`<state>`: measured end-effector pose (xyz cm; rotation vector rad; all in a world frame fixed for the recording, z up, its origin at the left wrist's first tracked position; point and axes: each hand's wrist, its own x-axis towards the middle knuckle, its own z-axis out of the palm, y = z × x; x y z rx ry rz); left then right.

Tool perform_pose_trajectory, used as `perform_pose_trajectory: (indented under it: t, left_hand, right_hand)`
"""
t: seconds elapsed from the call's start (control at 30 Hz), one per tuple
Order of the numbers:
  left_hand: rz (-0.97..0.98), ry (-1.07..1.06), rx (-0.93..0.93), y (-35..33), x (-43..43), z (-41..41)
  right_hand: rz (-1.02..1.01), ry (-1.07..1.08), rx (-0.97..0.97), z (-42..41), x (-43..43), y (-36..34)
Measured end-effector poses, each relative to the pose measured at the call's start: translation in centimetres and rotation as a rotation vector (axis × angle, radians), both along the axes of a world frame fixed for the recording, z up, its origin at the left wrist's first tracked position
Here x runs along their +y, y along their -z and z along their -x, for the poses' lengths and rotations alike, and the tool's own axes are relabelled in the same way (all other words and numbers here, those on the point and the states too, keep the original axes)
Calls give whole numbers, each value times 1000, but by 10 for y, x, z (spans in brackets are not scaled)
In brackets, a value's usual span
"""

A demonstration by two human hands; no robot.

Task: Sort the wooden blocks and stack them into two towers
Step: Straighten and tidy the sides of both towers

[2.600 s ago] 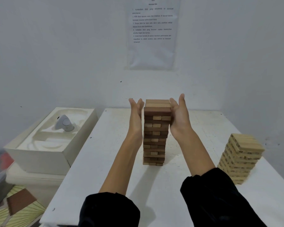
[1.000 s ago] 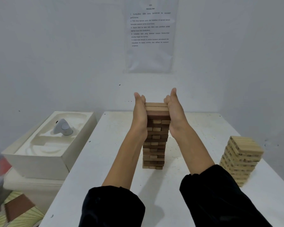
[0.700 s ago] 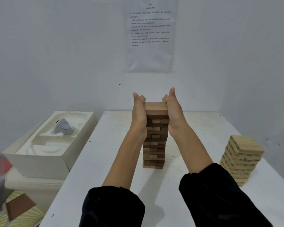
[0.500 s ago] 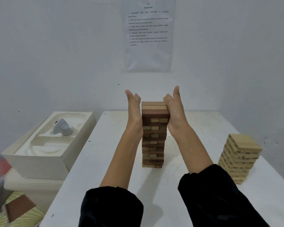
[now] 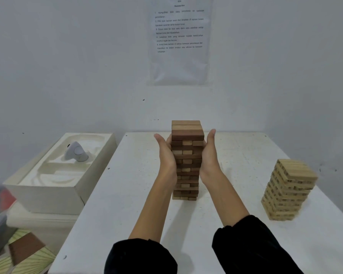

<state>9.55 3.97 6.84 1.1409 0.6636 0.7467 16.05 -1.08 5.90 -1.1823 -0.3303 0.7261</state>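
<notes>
On white table (image 5: 127,194), left hand (image 5: 166,157) and right hand (image 5: 209,155) pressed flat against sides of dark tower (image 5: 187,135), pale tower (image 5: 289,186) apart

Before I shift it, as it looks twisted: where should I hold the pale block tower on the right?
Low down, flat palms on two opposite faces, one from each side. The pale tower is loose stacked layers, slightly skewed, so a hold at the top would probably shift only the upper blocks.
</notes>
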Motion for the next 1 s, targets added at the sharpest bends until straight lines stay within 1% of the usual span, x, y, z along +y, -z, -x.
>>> perform_pose_trajectory:
  t: [0.17,0.27,0.33,0.4,0.5,0.6,0.73,1.0]
  left_hand:
    - [-48,-9,2,2,-1,0]
    - [-62,41,-36,6,8,4]
    - [-153,50,-49,12,20,14]
    - [-311,111,-55,23,35,26]
    - [-491,229,49,34,49,41]
    - [-552,317,85,36,51,39]
    - [-587,344,69,36,50,34]
    - [-560,296,47,39,47,29]
  right_hand:
    - [-10,-26,-2,-1,-1,2]
    - [-97,-61,-17,-8,-8,4]
    - [-150,-83,-126,-18,-18,10]
    - [-155,-142,-285,-28,-31,16]
    - [-63,-271,-470,-39,-43,22]
    - [26,-379,-561,-40,-42,25]
    - [51,-357,-642,-35,-37,26]
    - [82,-205,-664,-32,-35,27]
